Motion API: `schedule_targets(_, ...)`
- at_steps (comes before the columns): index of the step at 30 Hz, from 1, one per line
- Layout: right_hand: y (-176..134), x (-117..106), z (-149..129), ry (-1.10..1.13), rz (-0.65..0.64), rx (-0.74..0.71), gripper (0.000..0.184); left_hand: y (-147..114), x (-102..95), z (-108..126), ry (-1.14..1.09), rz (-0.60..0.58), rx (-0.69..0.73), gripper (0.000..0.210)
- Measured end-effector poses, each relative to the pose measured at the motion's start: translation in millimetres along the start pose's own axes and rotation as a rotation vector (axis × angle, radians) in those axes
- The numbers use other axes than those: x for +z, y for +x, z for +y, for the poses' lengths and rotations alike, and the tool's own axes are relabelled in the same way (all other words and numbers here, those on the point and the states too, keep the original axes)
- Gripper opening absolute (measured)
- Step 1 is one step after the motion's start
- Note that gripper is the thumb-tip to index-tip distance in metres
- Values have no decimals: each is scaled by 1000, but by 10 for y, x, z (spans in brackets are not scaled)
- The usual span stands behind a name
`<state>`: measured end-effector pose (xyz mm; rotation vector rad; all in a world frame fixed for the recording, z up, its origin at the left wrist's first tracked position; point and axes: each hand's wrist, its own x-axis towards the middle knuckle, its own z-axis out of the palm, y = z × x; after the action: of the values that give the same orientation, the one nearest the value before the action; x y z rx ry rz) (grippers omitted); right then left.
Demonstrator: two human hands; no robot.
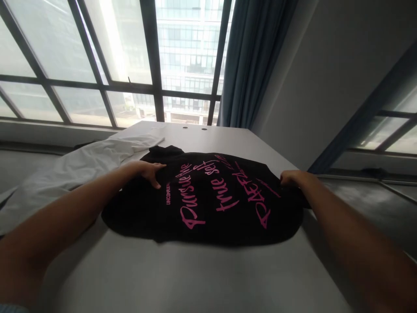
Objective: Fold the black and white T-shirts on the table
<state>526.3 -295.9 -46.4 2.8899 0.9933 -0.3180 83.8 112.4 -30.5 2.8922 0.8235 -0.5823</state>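
White cloth (pixel 74 167) lies rumpled along the left of the bench (pixel 208 278). Next, the left hand (pixel 150 171) rests on the black shirt (pixel 211 232), thumb and forefinger spread; whether its other fingers grip cannot be told. The shirt, with pink lettering, stretches across the bench's middle. Beyond stands a blue curtain (pixel 252 61). The right hand (pixel 291 177) clutches the shirt's right edge.
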Motion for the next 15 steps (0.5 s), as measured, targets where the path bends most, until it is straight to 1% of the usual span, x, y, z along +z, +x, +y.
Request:
schedule_targets(1,87,-50,-5,-54,-50,18,15,61,-28,-47,-18,3,13,130)
schedule_targets(2,183,-106,-18,-106,-66,23,20,120,-63,-86,-44,27,20,115)
schedule_targets(3,287,-162,-39,-144,-45,11,28,178,-102,-118,-77,71,16,97)
schedule_targets(4,393,-212,-69,-159,21,-17,36,234,-142,-143,-107,129,-5,81)
schedule_targets(5,497,-252,-107,-161,86,-39,42,289,-179,-163,-125,197,-44,69)
schedule_targets(6,596,-279,-151,-156,130,-52,47,343,-210,-179,-127,261,-96,62)
schedule_targets(8,764,-292,-248,-138,166,-66,54,449,-245,-207,-96,373,-192,55)
schedule_targets(10,885,-263,-345,-121,191,-72,57,552,-248,-235,-48,438,-259,59)
schedule_targets(13,990,-184,-473,-78,228,-78,55,707,-231,-284,-26,432,-344,69)
schedule_targets(15,1027,-136,-542,-46,243,-82,52,805,-229,-316,-45,398,-385,68)
